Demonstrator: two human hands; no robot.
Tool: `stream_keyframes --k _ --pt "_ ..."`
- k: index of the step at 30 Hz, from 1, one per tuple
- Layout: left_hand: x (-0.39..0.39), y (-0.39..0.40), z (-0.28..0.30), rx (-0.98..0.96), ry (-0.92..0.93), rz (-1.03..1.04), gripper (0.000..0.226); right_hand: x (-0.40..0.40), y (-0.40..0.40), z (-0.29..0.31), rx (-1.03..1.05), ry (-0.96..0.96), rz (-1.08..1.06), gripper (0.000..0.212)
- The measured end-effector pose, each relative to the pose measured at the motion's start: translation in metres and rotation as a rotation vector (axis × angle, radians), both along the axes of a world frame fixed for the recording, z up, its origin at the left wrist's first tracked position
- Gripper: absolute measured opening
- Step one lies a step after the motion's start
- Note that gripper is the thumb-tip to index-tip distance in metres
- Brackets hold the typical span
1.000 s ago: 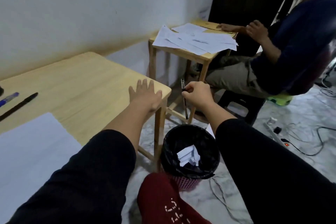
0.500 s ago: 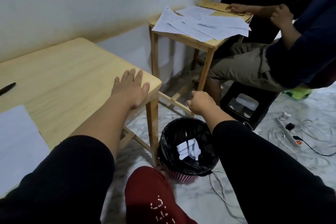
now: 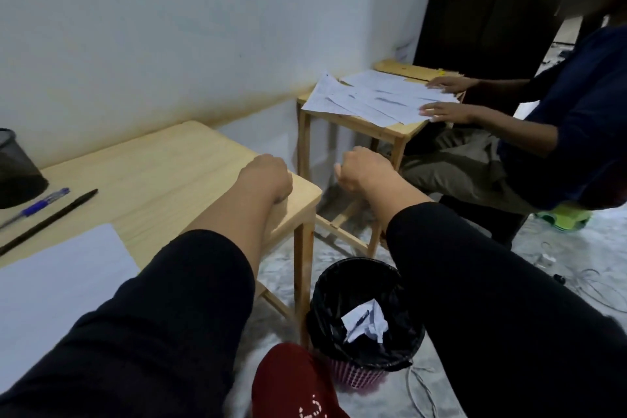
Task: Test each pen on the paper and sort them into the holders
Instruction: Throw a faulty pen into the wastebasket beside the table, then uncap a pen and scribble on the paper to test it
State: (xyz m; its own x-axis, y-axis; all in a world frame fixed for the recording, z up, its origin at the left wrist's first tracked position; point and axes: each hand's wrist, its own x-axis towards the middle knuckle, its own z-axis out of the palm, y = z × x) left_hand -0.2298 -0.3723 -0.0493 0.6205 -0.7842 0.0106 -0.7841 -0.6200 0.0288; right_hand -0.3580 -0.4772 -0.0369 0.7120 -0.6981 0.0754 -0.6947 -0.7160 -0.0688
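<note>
On the wooden table (image 3: 163, 166), a blue pen (image 3: 44, 203) and a black pen (image 3: 51, 218) lie at the left, beside a white sheet of paper (image 3: 57, 282). A black mesh holder (image 3: 17, 173) stands at the far left edge. My left hand (image 3: 268, 176) rests on the table's right end with its fingers curled under. My right hand (image 3: 363, 173) hangs in a closed fist beyond the table, above the floor, and I see nothing in it. Below, a dark pen-like thing (image 3: 360, 318) lies on crumpled paper in the bin.
A black-lined waste bin (image 3: 339, 282) stands on the floor by the table leg, next to my red-clad knee (image 3: 295, 383). Another person (image 3: 559, 119) sits at a second small table (image 3: 397, 137) covered with papers. Cables (image 3: 583, 285) trail over the floor at the right.
One second ago my right hand held a pen upright over the bin; now the fist shows none. My left hand went from flat to curled. The view swung back left, showing pens and holder.
</note>
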Motion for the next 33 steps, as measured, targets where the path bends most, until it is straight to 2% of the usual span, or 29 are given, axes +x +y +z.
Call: stream_keyframes --k 9,18,25,30,33 --pt "0.043 0.084 0.066 -0.037 -0.141 0.118 0.035 0.063 0.07 0.059 -0.129 0.077 0.153 0.039" --pt "0.107 0.237 0.085 -0.055 -0.176 0.357 0.038 0.15 0.18 0.072 -0.132 -0.053 0.408 0.039" --pt "0.142 0.318 0.048 -0.221 -0.097 0.484 0.044 0.217 0.251 0.039 -0.066 -0.033 0.649 0.034" --pt "0.152 0.329 0.007 -0.312 -0.079 0.411 0.047 0.249 0.267 0.003 -0.055 0.017 0.782 0.053" --pt "0.15 0.327 -0.014 -0.304 -0.025 0.368 0.036 0.264 0.265 -0.013 -0.062 0.032 0.861 0.046"
